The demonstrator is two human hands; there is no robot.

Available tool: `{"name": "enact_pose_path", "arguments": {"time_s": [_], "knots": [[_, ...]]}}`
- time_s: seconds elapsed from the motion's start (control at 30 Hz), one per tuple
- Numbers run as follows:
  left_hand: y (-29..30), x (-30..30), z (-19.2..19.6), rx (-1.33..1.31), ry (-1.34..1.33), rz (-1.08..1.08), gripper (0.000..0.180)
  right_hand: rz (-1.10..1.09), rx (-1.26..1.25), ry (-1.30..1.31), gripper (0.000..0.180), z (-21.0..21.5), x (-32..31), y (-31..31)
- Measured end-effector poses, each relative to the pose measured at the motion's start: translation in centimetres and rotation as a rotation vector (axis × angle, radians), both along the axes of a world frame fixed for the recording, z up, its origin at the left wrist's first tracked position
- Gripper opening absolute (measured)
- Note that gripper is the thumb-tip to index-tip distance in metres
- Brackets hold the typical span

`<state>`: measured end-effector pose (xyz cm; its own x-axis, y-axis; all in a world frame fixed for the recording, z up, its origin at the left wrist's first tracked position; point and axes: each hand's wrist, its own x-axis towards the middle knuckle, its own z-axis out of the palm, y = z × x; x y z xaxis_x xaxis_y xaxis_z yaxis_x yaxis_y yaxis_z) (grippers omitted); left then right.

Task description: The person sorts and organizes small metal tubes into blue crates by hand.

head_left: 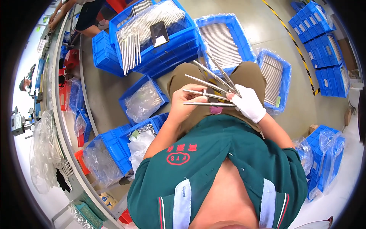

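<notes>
Several thin metal rods (211, 73) fan out over my lap, their bases together in my right hand (248, 105), which wears a white glove and is closed around them. My bare left hand (183, 104) is closed at the left, its fingertips pinching the lower rods of the fan, with something small and white at the fingertips. Beyond my knees, a blue crate (246, 32) lined with plastic holds rows of similar rods. A second lined crate (288, 70) of rods stands to its right.
Stacked blue crates (167, 49) at the far left carry more rods, bubble wrap and a dark phone (159, 33). Bagged parts fill a crate (164, 100) by my left knee. A workbench (61, 129) runs along the left, with another person's arm (63, 11) beyond. More crates (318, 45) stand right.
</notes>
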<state>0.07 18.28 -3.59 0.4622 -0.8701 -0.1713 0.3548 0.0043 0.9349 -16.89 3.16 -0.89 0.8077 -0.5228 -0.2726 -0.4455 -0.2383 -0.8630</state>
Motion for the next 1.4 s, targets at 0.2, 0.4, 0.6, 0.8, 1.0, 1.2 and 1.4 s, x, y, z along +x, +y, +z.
{"name": "enact_pose_path", "arguments": {"time_s": [0.2, 0.4, 0.6, 0.8, 1.0, 1.2, 1.4], "knots": [[0.9, 3.8, 0.4, -0.121, 0.046, 0.069, 0.028, -0.070, 0.286, 0.041, 0.025, 0.6, -1.5, -0.2], [0.2, 4.0, 0.2, -0.172, 0.126, -0.031, 0.030, -0.043, 0.353, 0.039, 0.024, 0.7, -1.6, 0.0], [-0.2, 3.6, 0.6, -0.132, 0.134, -0.120, 0.029, -0.002, 0.307, 0.068, 0.024, 1.2, -1.4, -0.1], [-1.4, 1.6, -0.6, -0.163, 0.245, -0.234, 0.030, 0.061, 0.190, 0.013, 0.028, 1.4, 0.1, 0.7], [0.5, 4.3, 0.1, -0.071, 0.071, -0.035, 0.031, 0.036, 0.290, 0.090, 0.028, 0.4, -1.0, -0.2], [-0.5, 4.9, 0.1, -0.157, 0.139, -0.104, 0.037, 0.074, 0.491, 0.086, 0.025, 0.5, -1.2, 0.3], [-0.6, 5.2, 0.0, -0.172, 0.133, -0.116, 0.038, 0.127, 0.517, 0.110, 0.026, 0.6, -1.4, -0.1]]}}
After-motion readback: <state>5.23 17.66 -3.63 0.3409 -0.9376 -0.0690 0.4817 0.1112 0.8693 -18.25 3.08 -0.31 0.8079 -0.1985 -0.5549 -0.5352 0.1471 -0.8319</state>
